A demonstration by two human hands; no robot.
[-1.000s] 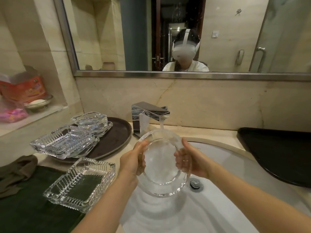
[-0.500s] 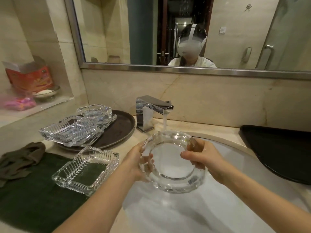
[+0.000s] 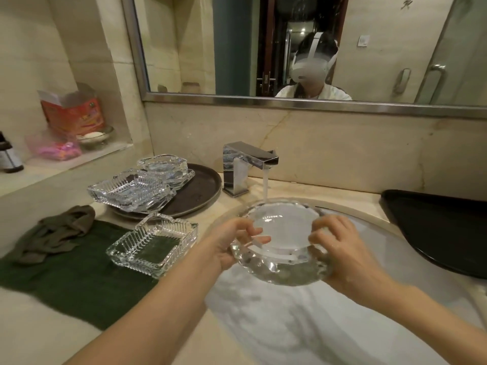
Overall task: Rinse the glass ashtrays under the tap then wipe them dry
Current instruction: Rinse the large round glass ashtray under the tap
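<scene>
Round ashtray [image 3: 283, 242] held over sink basin [image 3: 342, 325], centre frame, tap [image 3: 247, 164] stream hitting its far rim. Left hand [image 3: 232, 245] grips left edge, thumb over rim; right hand [image 3: 342, 248] clamps right edge, fingers curled. Other ashtrays: 1 on green towel [image 3: 66, 275], 2 on brown tray [image 3: 200, 191], left of frame. Red box [image 3: 73, 114] text unreadable.

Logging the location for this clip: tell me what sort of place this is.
Probably a hotel bathroom: a marble vanity with a sink, a running chrome tap and a wall mirror.
</scene>
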